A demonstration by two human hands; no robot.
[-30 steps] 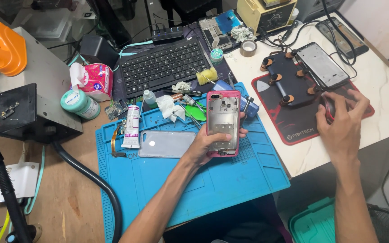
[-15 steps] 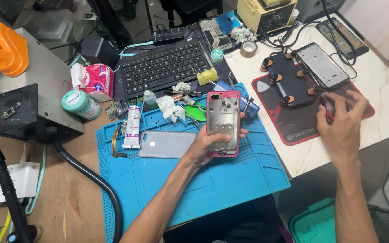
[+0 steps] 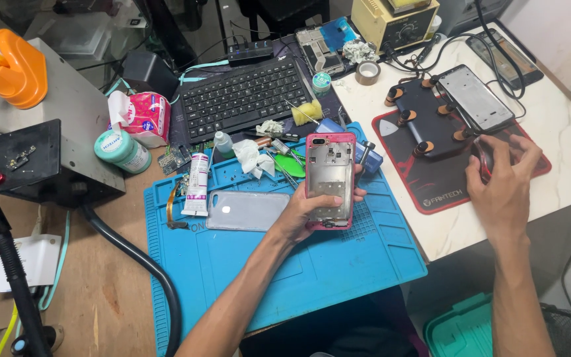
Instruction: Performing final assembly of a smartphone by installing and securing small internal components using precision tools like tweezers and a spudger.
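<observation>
My left hand [image 3: 302, 210] holds an opened pink-framed phone body [image 3: 330, 178] upright over the blue work mat [image 3: 285, 264], its bare metal inside facing me. A clear phone case [image 3: 247, 210] lies flat on the mat just left of that hand. My right hand [image 3: 502, 182] rests on a dark computer mouse [image 3: 484, 153] on the red and black mouse pad [image 3: 431, 192]. A black clamp holder [image 3: 431, 119] with orange knobs sits on the pad beside a phone screen [image 3: 476, 98].
A black keyboard [image 3: 246, 96] lies behind the mat. A white glue tube [image 3: 197, 185], small bottle [image 3: 223, 143], tissue wad [image 3: 252, 157] and tweezers crowd the mat's far edge. A teal jar [image 3: 121, 151], pink tissue pack [image 3: 141, 118], grey machine [image 3: 54, 125], black hose [image 3: 147, 271] stand left.
</observation>
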